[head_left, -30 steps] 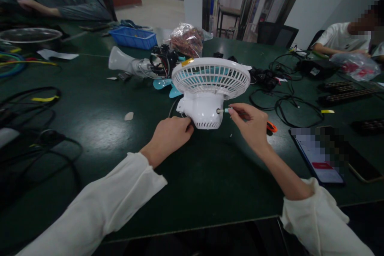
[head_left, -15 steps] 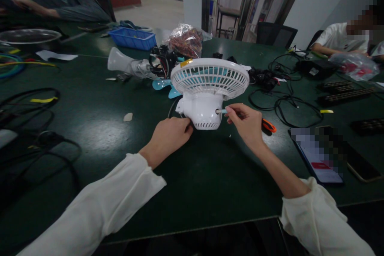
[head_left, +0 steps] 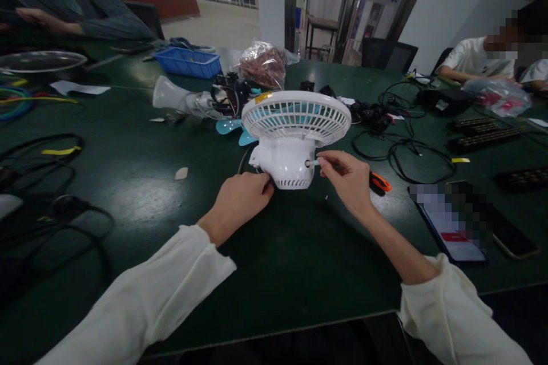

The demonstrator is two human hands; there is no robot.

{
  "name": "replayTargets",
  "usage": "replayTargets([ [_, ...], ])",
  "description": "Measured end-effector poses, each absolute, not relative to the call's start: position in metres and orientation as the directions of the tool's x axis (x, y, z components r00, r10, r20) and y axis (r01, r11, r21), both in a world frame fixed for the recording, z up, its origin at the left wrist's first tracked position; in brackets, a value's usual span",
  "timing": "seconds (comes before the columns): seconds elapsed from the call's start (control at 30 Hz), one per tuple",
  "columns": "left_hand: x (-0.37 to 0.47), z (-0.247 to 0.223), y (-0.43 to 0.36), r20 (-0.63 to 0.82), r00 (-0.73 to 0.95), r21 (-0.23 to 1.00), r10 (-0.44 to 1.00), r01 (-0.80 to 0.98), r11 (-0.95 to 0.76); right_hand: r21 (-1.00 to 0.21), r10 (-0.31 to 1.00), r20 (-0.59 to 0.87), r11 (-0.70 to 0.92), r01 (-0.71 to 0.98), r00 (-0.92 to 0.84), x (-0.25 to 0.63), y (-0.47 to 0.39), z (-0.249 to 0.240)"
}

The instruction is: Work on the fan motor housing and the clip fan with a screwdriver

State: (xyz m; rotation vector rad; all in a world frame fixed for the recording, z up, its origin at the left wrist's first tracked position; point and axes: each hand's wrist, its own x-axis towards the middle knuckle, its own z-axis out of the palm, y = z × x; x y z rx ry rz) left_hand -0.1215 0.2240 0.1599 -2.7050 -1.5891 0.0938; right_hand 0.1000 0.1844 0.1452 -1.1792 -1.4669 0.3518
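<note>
A white desk fan point(head_left: 285, 162) stands in front of me, the rounded back of its motor housing turned my way and its slatted cage point(head_left: 299, 120) beyond. My left hand point(head_left: 240, 202) is closed at the housing's lower left side, with most fingertips hidden against or behind it. Between thumb and fingertips, my right hand point(head_left: 349, 179) pinches a small pale-blue stick point(head_left: 315, 162). The stick's other end reaches a dark round hole on the housing's right side. Pale-blue fan blades point(head_left: 231, 126) show left of the cage.
Right of my right hand lie an orange-and-black tool point(head_left: 380, 182) and two phones point(head_left: 454, 239). Black cables point(head_left: 402, 154) spread at both sides. Farther back are a grey-white horn-shaped part point(head_left: 171, 97), a blue basket point(head_left: 188, 65) and a plastic bag point(head_left: 262, 65). Other people sit across the table.
The whole view has shifted slightly, and the fan appears a little lower and to the left. Both hands keep their places on the fan and the stick.
</note>
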Motion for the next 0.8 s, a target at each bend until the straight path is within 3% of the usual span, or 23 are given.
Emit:
replayTargets([
  [0.63,-0.1227,0.1643,0.2235,-0.051,0.485,-0.019,0.873,0.873,-0.487,-0.853,0.860,0.489,0.438,0.285,0.144,0.1017,0.1844,0.1432],
  [0.8,-0.1243,0.1596,0.2251,-0.021,0.481,-0.044,0.876,0.875,-0.482,-0.827,0.844,0.517,0.448,0.340,0.145,0.1014,0.1842,0.1457],
])
